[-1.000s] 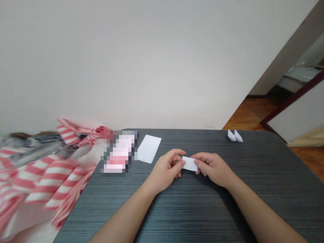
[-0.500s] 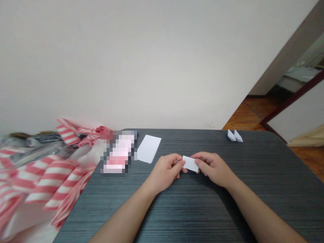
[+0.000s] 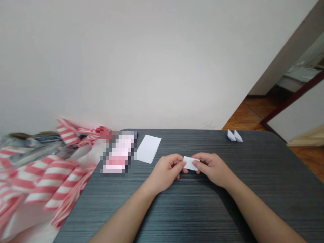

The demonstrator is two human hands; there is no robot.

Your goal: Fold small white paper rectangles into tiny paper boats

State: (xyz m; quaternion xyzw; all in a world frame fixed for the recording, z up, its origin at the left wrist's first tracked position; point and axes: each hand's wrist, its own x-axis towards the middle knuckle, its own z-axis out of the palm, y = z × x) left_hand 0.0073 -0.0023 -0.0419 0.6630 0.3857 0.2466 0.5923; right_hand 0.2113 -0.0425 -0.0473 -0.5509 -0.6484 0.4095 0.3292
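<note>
A small folded piece of white paper is pinched between my two hands, just above the dark table. My left hand grips its left end between thumb and fingers. At the right end, my right hand has its thumb laid on the paper's face and its fingers behind. The fingertips behind the paper are partly hidden. To the left lies a small stack of white paper sheets. Two folded white paper shapes with pointed tips stand side by side at the far right.
A blurred-out phone-like object lies left of the paper stack. Red-and-white striped cloth is heaped beside the table's left edge. A pale wall rises behind the table. Wooden floor shows to the right.
My right thumb has slid a little left and further onto the paper. The folded paper has turned slightly and sits more level. My left hand is nearly still.
</note>
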